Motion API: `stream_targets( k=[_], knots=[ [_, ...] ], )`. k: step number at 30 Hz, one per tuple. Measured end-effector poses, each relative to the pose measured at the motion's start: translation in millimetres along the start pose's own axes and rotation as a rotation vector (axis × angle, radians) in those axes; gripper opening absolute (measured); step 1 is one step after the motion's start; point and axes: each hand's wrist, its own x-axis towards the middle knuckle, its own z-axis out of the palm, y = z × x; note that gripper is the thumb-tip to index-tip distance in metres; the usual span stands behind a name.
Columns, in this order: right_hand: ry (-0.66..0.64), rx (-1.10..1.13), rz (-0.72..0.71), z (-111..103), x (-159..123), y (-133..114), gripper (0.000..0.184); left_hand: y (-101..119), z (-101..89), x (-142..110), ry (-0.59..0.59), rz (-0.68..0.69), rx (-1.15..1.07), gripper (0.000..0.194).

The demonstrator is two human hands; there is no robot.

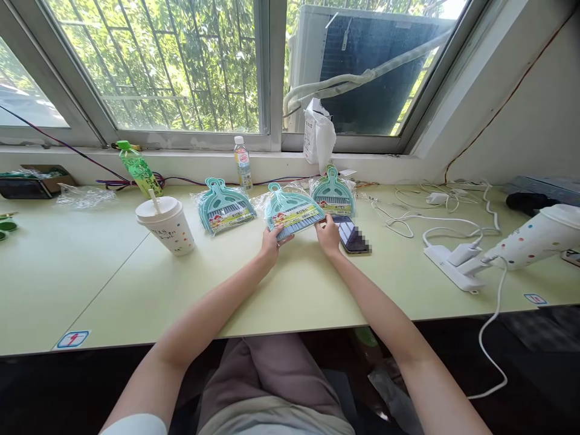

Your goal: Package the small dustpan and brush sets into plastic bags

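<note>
Between my two hands is a teal mini dustpan and brush set (293,212) in a clear plastic wrapper, its front edge tilted toward me. My left hand (272,243) grips the lower left corner, fingers curled beneath it. At the lower right corner, my right hand (327,234) pinches the edge. A second wrapped dustpan and brush set (225,208) lies to the left on the table. Behind my right hand sits a third wrapped dustpan set (334,194). A dark phone (353,235) lies just right of my right hand, partly covered by it.
A white cup with a straw (168,226) stands left. Green bottle (138,168) and small clear bottle (243,163) are near the window. A tissue pack (318,134) stands on the sill. A power strip (453,269), white cables and a tilted cup (534,237) occupy the right.
</note>
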Motion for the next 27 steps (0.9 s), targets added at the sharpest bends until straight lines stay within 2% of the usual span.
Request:
stream_targets(
  k=[5,7,12,16,18,20,22,25,27],
  knots=[
    [0.026,-0.036,-0.113,-5.4,-0.5,-1.6,0.034,1.6,1.9,-1.5,0.005,-0.033,-0.034,0.025],
    [0.054,-0.083,-0.130,-7.8,-0.5,-2.1,0.033,2.6,2.4,-1.8,0.010,-0.036,-0.037,0.024],
    [0.020,-0.184,-0.096,-8.5,2.1,-0.5,0.025,3.1,-0.3,1.4,0.054,-0.051,-0.023,0.022],
    [-0.148,-0.031,0.027,-5.7,2.6,1.7,0.025,1.9,-5.0,7.7,0.107,-0.062,-0.026,0.020],
    [-0.133,0.012,0.050,-6.7,1.4,0.9,0.027,2.1,-7.6,11.5,0.125,-0.064,-0.029,0.020],
    [-0.013,-0.043,-0.054,-10.3,-0.3,-2.4,0.033,3.2,-10.4,15.4,0.140,-0.066,-0.031,0.019],
    [0.054,-0.137,-0.283,-14.8,-2.3,-7.6,0.040,5.0,-13.1,19.2,0.152,-0.082,-0.019,0.019],
    [-0.082,-0.239,-0.621,-16.9,-6.0,-14.3,0.038,8.8,-16.7,23.4,0.145,-0.152,0.038,0.020],
    [-0.216,-0.274,-0.719,-13.4,-8.9,-14.9,0.035,11.3,-18.7,24.7,0.094,-0.224,0.095,0.023]
  ],
)
